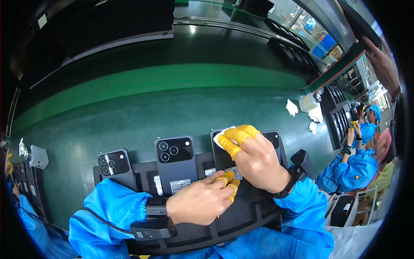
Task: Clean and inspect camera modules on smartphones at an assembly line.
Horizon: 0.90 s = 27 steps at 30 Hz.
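**Me:** On the head view, I count four phones, backs up, in a dark tray: the leftmost phone, the second phone, the third phone and the rightmost phone.

**Partner:** Which one are the hands on?

**Me:** The third. My view shows the right hand with its fingers pinched onto one white wipe, pressed against the top of that phone's back. I count three yellow finger covers on it.

**Partner:** And the other hand?

**Me:** The left hand lies over the lower half of the same phone, fingers bent, at least two covered in yellow. I can't tell whether they grip its edge or only rest there.

**Partner:** What else can you count?

**Me:** Two white bottles, a left bottle and a right bottle, with three crumpled white papers near the right one on the green table.

**Partner:** What's lost to you?

**Me:** The third phone's camera area is behind the right hand and wipe; the left sleeve covers the leftmost phone's lower end; the right arm hides most of the rightmost. A co-worker's blue sleeve is cut off at the left rim.
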Tool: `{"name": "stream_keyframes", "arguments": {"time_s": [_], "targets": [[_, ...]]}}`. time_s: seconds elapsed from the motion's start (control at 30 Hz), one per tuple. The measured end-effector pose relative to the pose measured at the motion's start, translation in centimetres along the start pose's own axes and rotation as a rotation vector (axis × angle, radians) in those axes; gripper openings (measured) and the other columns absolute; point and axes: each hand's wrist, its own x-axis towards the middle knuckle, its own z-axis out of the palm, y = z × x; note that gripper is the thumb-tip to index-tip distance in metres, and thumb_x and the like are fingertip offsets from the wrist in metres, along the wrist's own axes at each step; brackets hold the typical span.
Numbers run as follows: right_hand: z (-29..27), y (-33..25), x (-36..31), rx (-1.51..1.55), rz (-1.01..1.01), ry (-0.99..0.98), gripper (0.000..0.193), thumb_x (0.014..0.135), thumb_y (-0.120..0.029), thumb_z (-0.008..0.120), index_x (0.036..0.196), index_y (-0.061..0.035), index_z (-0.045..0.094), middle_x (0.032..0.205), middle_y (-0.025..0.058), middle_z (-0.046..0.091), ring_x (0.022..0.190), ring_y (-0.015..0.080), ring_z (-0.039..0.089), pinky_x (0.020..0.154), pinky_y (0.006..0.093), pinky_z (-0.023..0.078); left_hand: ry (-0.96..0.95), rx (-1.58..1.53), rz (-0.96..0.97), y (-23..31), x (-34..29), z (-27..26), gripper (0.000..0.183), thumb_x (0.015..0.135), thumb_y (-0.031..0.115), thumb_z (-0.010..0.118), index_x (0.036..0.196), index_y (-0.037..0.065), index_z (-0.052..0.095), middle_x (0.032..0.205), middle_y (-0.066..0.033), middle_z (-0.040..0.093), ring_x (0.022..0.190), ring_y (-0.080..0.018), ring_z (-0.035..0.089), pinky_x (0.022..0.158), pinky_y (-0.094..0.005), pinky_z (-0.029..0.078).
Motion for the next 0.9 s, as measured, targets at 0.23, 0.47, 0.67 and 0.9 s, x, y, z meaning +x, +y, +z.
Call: {"name": "stream_keyframes", "arguments": {"time_s": [0.23, 0.47, 0.67, 0.9], "targets": [[2.0, 0.9, 0.3, -0.017, 0.024, -0.049, 0.028, 0.065, -0.009, 0.068, 0.090, 0.0025, 0.070, 0.097, 0.0136, 0.062, 0.088, 0.0302, 0.061, 0.076, 0.0380, 0.054, -0.025, -0.009, -0.006, 0.0, -0.1, 0.0, 0.025, 0.075, 0.018, 0.064, 0.090, 0.001, 0.073, 0.095, -0.0083, 0.061, 0.093, -0.0239, 0.062, 0.097, -0.0360, 0.052], [0.7, 0.1, -0.8, -0.053, 0.008, -0.073, 0.025, 0.062, -0.011, 0.067, 0.082, 0.0042, 0.069, 0.094, 0.0146, 0.060, 0.086, 0.0293, 0.060, 0.077, 0.0379, 0.055, 0.004, -0.025, 0.005, -0.2, -0.2, 0.1, 0.027, 0.074, 0.018, 0.063, 0.091, -0.001, 0.072, 0.096, -0.0097, 0.061, 0.097, -0.0261, 0.062, 0.103, -0.0394, 0.049], [1.4, -0.3, -0.1, 0.027, -0.013, -0.066, 0.042, 0.064, -0.011, 0.065, 0.103, 0.0044, 0.073, 0.104, 0.0145, 0.064, 0.094, 0.0318, 0.064, 0.081, 0.0392, 0.055, -0.020, -0.017, -0.001, 0.1, -0.1, -0.3, 0.026, 0.074, 0.018, 0.063, 0.090, -0.001, 0.072, 0.097, -0.0100, 0.061, 0.096, -0.0263, 0.063, 0.105, -0.0404, 0.048], [1.1, 2.0, -0.2, -0.107, 0.094, -0.005, 0.020, 0.068, -0.007, 0.066, 0.086, 0.0024, 0.069, 0.103, 0.0155, 0.065, 0.084, 0.0292, 0.061, 0.076, 0.0374, 0.054, -0.004, -0.028, 0.012, -0.2, -0.2, -0.2, 0.026, 0.074, 0.020, 0.063, 0.089, 0.000, 0.072, 0.097, -0.0095, 0.061, 0.095, -0.0251, 0.061, 0.105, -0.0403, 0.048]]}}
